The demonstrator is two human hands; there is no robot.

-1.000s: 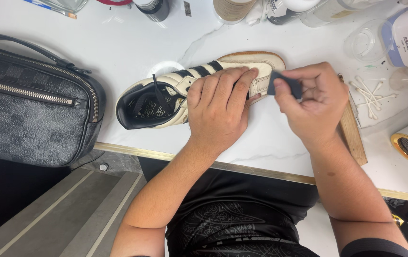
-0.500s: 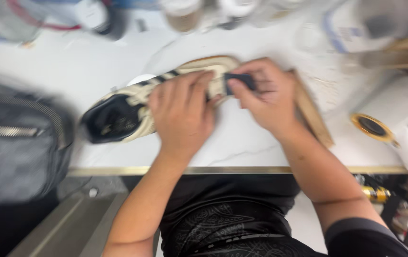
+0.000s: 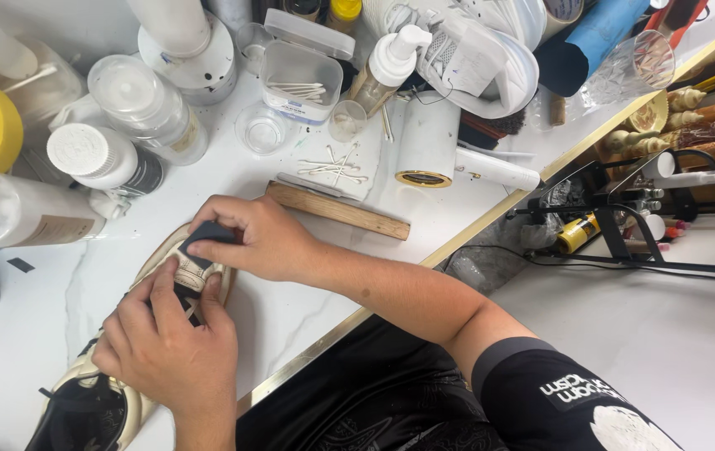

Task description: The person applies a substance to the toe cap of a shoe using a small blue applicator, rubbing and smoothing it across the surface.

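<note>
Shoe (image 3: 178, 276) is lying on its side on the white table (image 3: 307, 309), near the front edge, toe pointing up-left toward the bottles, opening down at the bottom-left corner of the view. Cream upper with dark stripes; most of the middle is hidden under the hands.

Left hand (image 3: 169, 351) is pressing down on the midfoot, fingers spread flat and curled over the upper, pinning the shoe, not pinching anything. Right hand (image 3: 261, 238) is gripping a small dark pad (image 3: 207, 234) between thumb and fingers, pad touching the toe end of the shoe. Can't tell the pad's material.

Step, as a judgement: wiping or scrubbing the toe area while the other hand is steadying the shoe. How much of the surface is done can't be told. Next move likely calls for a firm left-hand hold so the shoe isn't sliding, and short strokes with the pad staying flat on the toe.

Outward: a wood block (image 3: 336, 210) is lying just beyond the right hand, with loose cotton swabs (image 3: 332, 169) behind it. A white roll (image 3: 426, 142) is near the table edge, a pump bottle (image 3: 386, 67) behind that, and white jars (image 3: 111, 163) are standing up-left of the shoe. A clear swab box (image 3: 300, 79) is sitting farther back.
</note>
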